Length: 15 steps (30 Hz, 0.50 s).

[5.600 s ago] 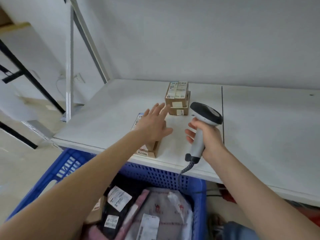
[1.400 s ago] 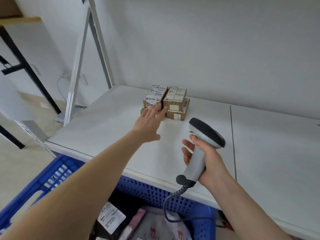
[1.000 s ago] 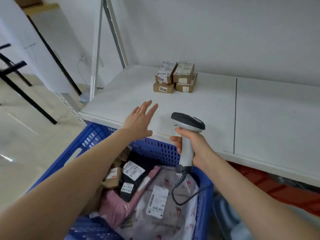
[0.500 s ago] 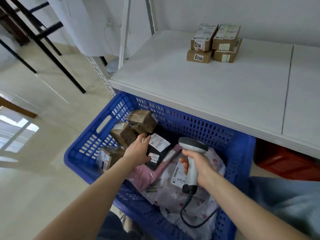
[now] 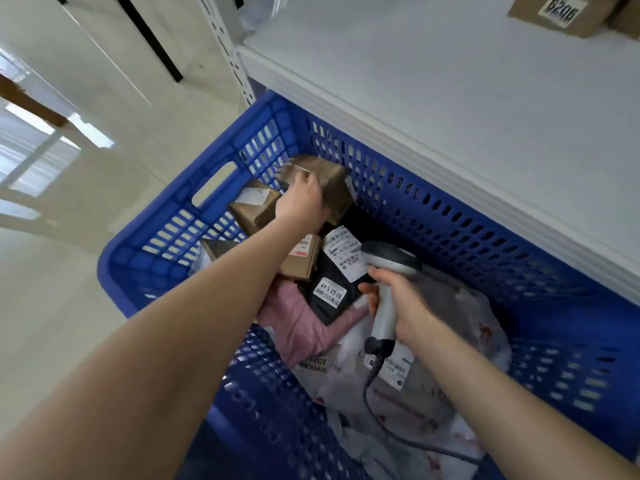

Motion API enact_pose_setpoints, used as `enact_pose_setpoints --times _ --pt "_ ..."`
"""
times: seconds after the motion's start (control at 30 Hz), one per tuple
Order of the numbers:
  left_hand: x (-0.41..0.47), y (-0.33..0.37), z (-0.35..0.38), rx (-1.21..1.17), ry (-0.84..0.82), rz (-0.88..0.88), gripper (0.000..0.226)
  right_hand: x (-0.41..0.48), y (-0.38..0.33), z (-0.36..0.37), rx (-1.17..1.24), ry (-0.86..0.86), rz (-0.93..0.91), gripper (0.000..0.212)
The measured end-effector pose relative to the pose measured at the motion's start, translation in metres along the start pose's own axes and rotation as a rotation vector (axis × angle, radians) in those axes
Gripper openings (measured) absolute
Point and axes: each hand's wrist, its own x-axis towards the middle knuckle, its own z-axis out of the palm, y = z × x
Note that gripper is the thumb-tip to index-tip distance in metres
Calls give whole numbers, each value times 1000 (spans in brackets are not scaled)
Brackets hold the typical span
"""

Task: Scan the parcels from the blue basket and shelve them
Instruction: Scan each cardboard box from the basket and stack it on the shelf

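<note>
Head view: your left hand [image 5: 304, 202] has its fingers curled round a brown parcel [image 5: 334, 183] in the far-left corner of the blue basket [image 5: 450, 216]. Your right hand [image 5: 403, 301] clasps the scanner [image 5: 382, 313]. This looks like the picking step. Next, lift the parcel clear and turn its label toward the scanner.

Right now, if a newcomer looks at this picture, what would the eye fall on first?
The big blue perforated plastic basket fills the middle, heaped with parcels. At its far side the left hand grips a brown paper-wrapped parcel; nearer, the right hand holds a grey handheld barcode scanner over them.
</note>
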Motion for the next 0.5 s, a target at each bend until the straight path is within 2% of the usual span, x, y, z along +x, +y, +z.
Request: enact_pose_setpoints --times 0.1,0.2,0.27,0.4,0.5 --pt "28 4 8 15 -6 -47 61 12 -1 0 12 -32 -10 12" --pt "35 10 16 28 8 -59 41 23 -3 -5 15 -64 -37 11" --pt "20 17 26 113 48 17 35 28 -3 -11 15 -52 -64 10" --pt "-29 30 52 238 85 312 32 22 -3 -27 16 -24 -89 10" --pt "-35 27 44 131 173 313 36 15 -4 -36 33 -12 -121 9"
